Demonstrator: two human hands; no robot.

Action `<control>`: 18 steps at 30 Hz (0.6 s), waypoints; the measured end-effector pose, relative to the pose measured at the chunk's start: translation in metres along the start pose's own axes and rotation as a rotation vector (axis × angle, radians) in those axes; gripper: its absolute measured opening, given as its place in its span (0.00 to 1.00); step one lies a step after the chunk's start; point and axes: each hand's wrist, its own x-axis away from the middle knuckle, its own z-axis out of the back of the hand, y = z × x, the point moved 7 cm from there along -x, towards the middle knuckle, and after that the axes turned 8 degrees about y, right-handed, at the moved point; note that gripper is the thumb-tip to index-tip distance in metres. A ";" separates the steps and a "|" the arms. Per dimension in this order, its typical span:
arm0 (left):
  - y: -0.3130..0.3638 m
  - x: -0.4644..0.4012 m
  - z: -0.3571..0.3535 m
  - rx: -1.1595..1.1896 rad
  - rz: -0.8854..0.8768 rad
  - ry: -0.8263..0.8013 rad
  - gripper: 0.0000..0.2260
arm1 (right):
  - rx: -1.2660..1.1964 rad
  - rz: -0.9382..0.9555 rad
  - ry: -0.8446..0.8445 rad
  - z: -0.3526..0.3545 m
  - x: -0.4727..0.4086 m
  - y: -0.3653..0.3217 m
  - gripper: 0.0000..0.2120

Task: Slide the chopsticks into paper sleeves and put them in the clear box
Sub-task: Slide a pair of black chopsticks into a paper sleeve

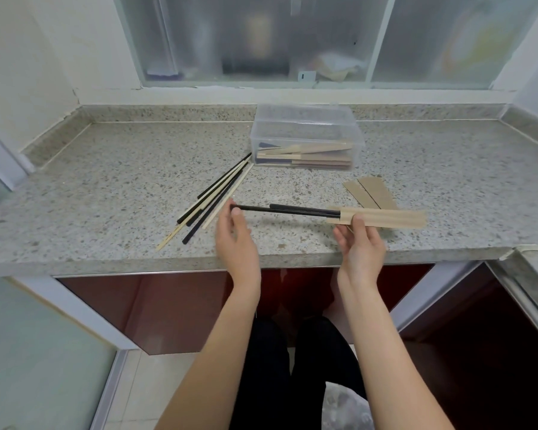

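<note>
My left hand [235, 235] pinches the left end of a pair of black chopsticks [288, 210], held level above the counter. Their right tips sit inside the mouth of a tan paper sleeve [389, 218], which my right hand [359, 243] grips near its open end. A loose heap of black and pale wooden chopsticks [215, 197] lies on the counter to the left. Two empty paper sleeves [371, 193] lie behind the held one. The clear box [305, 131] stands at the back and holds several sleeved chopsticks.
The speckled stone counter [121, 169] has a raised lip at the back and sides, and its front edge runs just under my wrists. A frosted window [261, 38] sits behind the counter. A white wall closes off the left side.
</note>
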 end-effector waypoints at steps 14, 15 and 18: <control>0.008 -0.030 -0.030 0.149 0.265 -0.350 0.23 | 0.236 -0.104 -0.324 -0.035 0.015 0.003 0.08; 0.008 -0.040 -0.031 0.150 0.285 -0.288 0.17 | 0.253 -0.099 -0.351 -0.039 0.014 0.002 0.10; 0.007 -0.067 -0.037 0.171 0.314 -0.169 0.12 | 0.192 -0.067 -0.339 -0.042 -0.001 -0.009 0.10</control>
